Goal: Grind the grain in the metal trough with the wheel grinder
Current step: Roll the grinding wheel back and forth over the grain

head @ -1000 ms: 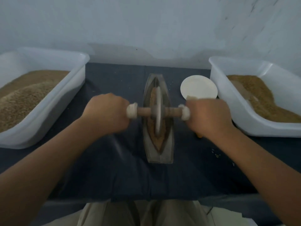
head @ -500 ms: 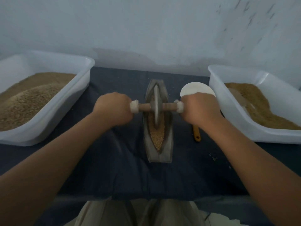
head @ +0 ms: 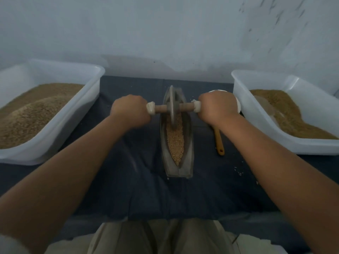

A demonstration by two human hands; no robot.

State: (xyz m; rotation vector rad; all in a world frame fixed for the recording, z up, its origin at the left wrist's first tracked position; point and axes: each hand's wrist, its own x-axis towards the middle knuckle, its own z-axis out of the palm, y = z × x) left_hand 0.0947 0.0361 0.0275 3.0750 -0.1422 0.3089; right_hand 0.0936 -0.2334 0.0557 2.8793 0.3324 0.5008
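Fingers of the left hand and the right hand are curled in fists round the two ends of the wheel grinder's brown wooden axle, just outside its pale collars. Between them the grey metal disc of the wheel grinder stands upright at the far part of the long, boat-shaped grey metal trough, its rim down in the tan grain lying along the channel.

The disc looks heavy and stiff, so its own weight should do the crushing; an even hold on both ends is what keeps it from leaning. The smooth axle may turn in the palms (useful, really). The narrow trough could slide or rock on the dark blue cloth, and loose grain spills easily over its low walls.

The clear path runs along the trough. The right hand is close to a white round dish and a yellow spoon handle, with the right white plastic tub near. The left white plastic tub is farther off.
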